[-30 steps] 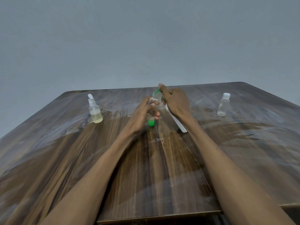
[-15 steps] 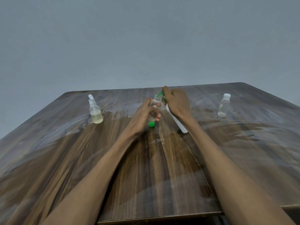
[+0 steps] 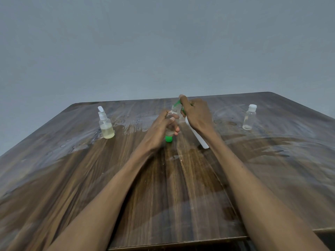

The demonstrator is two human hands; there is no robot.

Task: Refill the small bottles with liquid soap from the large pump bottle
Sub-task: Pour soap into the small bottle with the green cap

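My left hand [image 3: 161,127] grips a small clear bottle [image 3: 171,115] in the middle of the table, its open neck pointing up toward the pump. A green cap [image 3: 168,138] sits just below that hand. My right hand [image 3: 196,115] holds the large white pump bottle [image 3: 199,138], tilted, with its base near the table and its green pump head [image 3: 178,104] over the small bottle's mouth. My right index finger lies on top of the pump head. Most of the large bottle is hidden by my right hand and wrist.
A small pump bottle with yellowish liquid [image 3: 106,125] stands at the back left. A small clear capped bottle [image 3: 250,117], nearly without liquid, stands at the back right. The wooden table [image 3: 172,196] looks wet and smeared. Its front edge runs across the bottom.
Both hands have stayed together at the table's middle with only slight shifts. My right index finger on the pump head rose a little after dipping half a second ago.
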